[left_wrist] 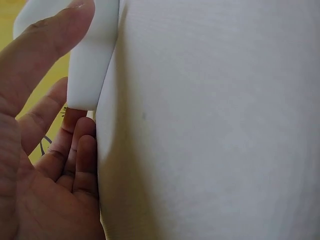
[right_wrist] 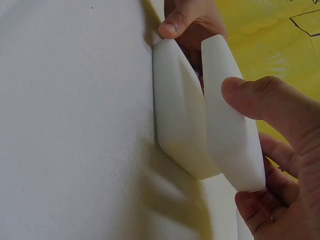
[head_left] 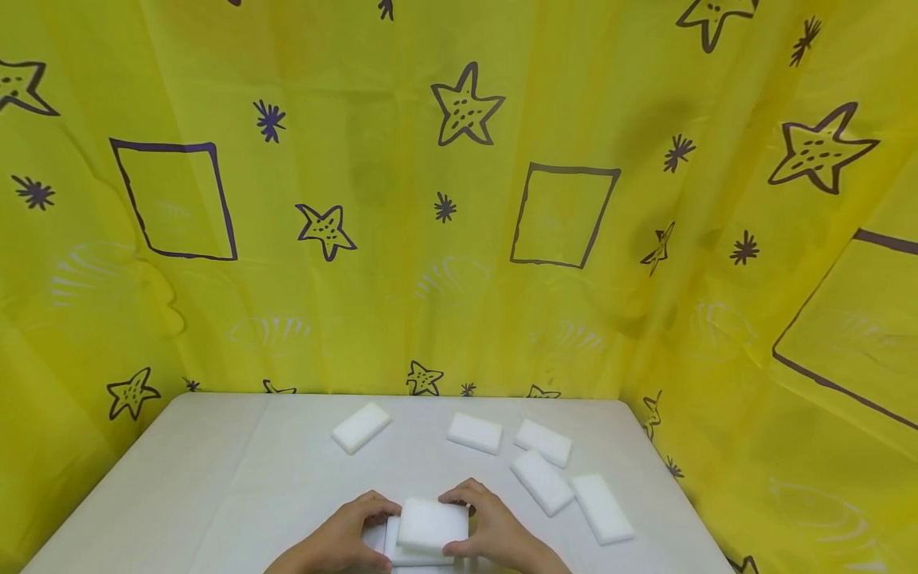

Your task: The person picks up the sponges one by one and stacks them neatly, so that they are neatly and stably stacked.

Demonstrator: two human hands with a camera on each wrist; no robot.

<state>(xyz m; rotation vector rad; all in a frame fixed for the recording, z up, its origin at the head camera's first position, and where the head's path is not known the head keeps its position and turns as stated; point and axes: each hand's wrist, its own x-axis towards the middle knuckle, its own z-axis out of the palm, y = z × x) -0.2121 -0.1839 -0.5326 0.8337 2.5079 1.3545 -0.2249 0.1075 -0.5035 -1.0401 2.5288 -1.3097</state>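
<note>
Nearest the camera is a white upper block (head_left: 433,524), lifted at the near side of the table (head_left: 215,478) and slightly tilted. The right hand (head_left: 495,526) has it clamped, thumb on the near edge and fingers on the far edge. Beneath it sits one lower block (right_wrist: 175,105), also white, partly covered in the head view. The right wrist view shows a wedge of space between the two at one end; whether they touch at the other I cannot tell. The left hand (head_left: 344,530) grips the lower block's left end between thumb and fingers.

Five more white blocks lie farther back, which makes seven in all. One back-left block (head_left: 361,428) lies slanted and well apart; the other four are to the right: a middle block (head_left: 475,433), a third block (head_left: 543,443) just beside it, a fourth block (head_left: 542,482) close in front of the third, and a rightmost block (head_left: 602,509).

Beyond stands a yellow curtain (head_left: 402,199) with dark starfish and three outlined four-sided shapes, one cut off at the right edge.
</note>
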